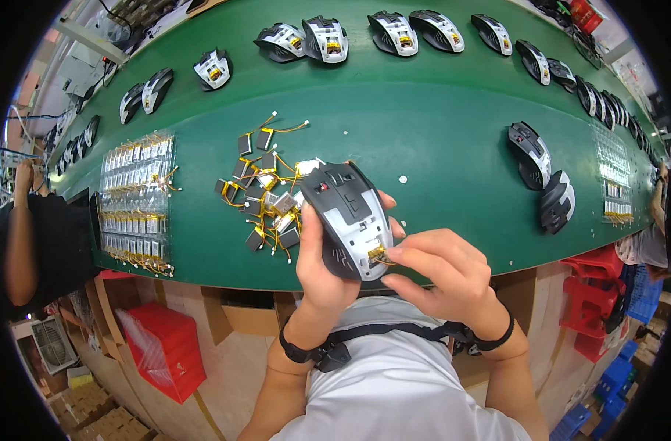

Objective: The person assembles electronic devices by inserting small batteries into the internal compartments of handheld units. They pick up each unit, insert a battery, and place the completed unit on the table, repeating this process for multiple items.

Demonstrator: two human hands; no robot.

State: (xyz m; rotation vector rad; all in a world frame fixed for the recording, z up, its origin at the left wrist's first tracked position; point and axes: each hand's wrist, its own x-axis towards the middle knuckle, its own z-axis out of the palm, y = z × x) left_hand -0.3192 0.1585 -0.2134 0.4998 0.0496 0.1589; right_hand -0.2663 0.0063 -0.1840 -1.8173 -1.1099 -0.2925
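A black and silver computer mouse [350, 213] is tilted up above the table's near edge, gripped in my left hand [322, 257]. Its rear compartment is uncovered and shows a small battery with yellow tape [377, 253]. The curled fingers of my right hand [449, 275] are at this compartment, with the index fingertip on thin wires by the battery. My right thumb sits just below the mouse's end. Beside the mouse, on its left, lies a loose heap of small grey batteries [269, 198] with yellow tape, thin wires and white connectors.
Clear plastic trays of batteries [137, 202] lie at the left, and another tray [615, 180] at the right. Two mice [556, 202] rest right of centre. More mice [324, 40] line the green table's [438, 147] far side. Other people's arms [21, 242] show at both edges.
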